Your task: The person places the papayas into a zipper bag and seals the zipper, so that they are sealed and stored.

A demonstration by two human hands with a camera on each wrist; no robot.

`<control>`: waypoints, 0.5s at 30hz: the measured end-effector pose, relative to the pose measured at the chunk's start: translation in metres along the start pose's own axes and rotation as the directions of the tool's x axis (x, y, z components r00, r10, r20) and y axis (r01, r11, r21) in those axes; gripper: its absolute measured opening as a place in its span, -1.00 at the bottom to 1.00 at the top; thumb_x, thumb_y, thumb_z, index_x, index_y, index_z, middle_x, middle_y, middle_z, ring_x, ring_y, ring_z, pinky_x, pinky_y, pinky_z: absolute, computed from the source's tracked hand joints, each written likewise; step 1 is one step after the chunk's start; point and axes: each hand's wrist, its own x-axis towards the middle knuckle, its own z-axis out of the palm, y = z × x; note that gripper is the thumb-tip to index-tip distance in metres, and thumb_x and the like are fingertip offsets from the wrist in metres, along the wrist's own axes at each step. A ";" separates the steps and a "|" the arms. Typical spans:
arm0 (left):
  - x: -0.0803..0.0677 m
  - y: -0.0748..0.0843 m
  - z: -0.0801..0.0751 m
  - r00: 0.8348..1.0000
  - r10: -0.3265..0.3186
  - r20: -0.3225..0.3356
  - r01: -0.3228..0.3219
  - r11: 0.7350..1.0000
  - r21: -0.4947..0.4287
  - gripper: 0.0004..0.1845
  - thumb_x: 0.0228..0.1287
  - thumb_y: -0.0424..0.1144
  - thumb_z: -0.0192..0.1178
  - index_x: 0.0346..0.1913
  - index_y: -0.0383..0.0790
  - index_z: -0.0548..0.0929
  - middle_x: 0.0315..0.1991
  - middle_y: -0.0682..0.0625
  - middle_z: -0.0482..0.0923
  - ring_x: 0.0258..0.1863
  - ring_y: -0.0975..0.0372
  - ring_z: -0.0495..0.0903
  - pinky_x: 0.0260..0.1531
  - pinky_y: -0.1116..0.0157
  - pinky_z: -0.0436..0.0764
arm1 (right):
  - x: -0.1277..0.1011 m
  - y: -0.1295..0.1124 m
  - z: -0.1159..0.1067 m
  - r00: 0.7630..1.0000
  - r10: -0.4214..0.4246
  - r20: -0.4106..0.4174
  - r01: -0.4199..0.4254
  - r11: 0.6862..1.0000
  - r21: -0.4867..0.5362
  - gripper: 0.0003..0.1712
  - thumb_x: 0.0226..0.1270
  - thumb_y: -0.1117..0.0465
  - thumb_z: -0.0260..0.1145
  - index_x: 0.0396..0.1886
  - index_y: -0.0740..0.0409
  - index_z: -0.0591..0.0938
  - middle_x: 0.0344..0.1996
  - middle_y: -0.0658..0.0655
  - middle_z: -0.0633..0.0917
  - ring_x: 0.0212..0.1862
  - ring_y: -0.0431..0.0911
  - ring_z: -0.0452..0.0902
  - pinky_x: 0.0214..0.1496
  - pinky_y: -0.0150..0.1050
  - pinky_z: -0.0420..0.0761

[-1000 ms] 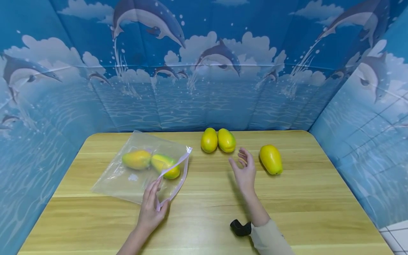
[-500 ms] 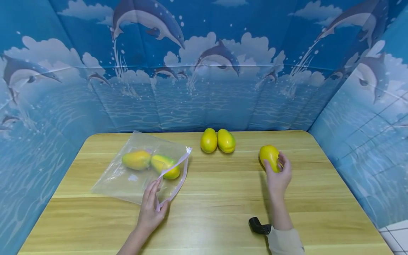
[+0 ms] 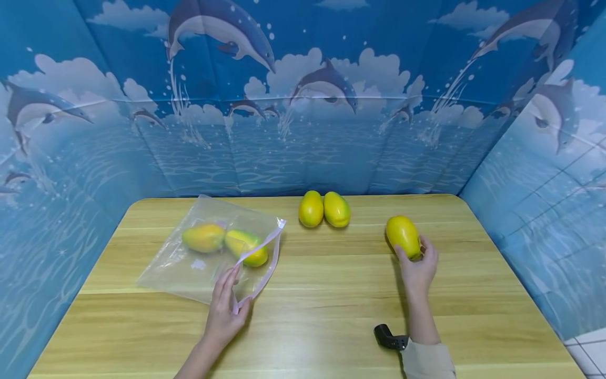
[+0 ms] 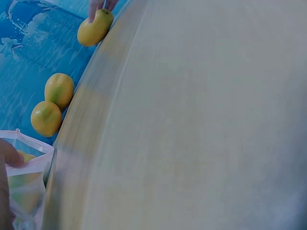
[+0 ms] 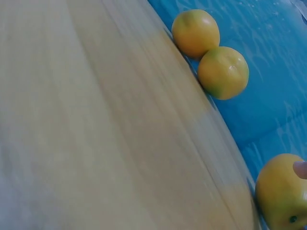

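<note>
A clear zip bag (image 3: pixel 180 266) with a pale pink rim lies at the left of the table, with two yellow-green mangoes (image 3: pixel 203 237) inside. My left hand (image 3: pixel 223 313) holds the bag at its mouth, fingers at the upper rim and thumb by the lower one; the mouth gapes toward the right. On the right, a yellow mango (image 3: pixel 401 235) is gripped near its front end by my right hand (image 3: pixel 418 268), thumb on one side and fingers on the other. In the right wrist view, only one fingertip (image 5: pixel 301 169) shows on that mango.
Two more yellow mangoes (image 3: pixel 324 209) sit side by side at the back middle of the wooden table (image 3: pixel 326 300). Behind and beside the table hangs a blue dolphin-print cloth (image 3: pixel 303 147). A black device (image 3: pixel 390 337) sticks out by the right wrist.
My right hand has moved right from near the back pair to the single mango and taken hold of its front end. The left hand and the bag stay in place.
</note>
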 end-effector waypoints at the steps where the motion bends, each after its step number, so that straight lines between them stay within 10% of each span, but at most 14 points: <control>1: 0.000 0.000 0.000 1.000 0.000 0.000 0.000 1.000 0.002 -0.23 -0.36 -0.53 0.21 0.15 -0.62 0.31 0.08 -0.41 0.31 -0.22 -0.02 0.40 0.13 0.54 0.32 | 0.000 0.001 0.000 1.000 0.006 0.009 -0.006 1.000 -0.004 -0.29 0.06 0.30 0.36 0.22 0.32 0.31 0.13 0.33 0.33 0.13 0.12 0.24 0.15 -0.03 0.33; 15: 0.002 0.002 0.000 1.000 0.000 0.007 -0.001 1.000 0.009 -0.24 -0.30 -0.49 0.17 0.16 -0.62 0.28 0.08 -0.40 0.32 -0.23 -0.02 0.40 0.11 0.55 0.33 | 0.005 0.012 0.002 0.994 0.093 0.056 -0.095 0.995 0.042 -0.23 0.14 0.20 0.32 0.32 0.18 0.21 0.21 0.24 0.28 0.14 0.08 0.24 0.13 -0.07 0.34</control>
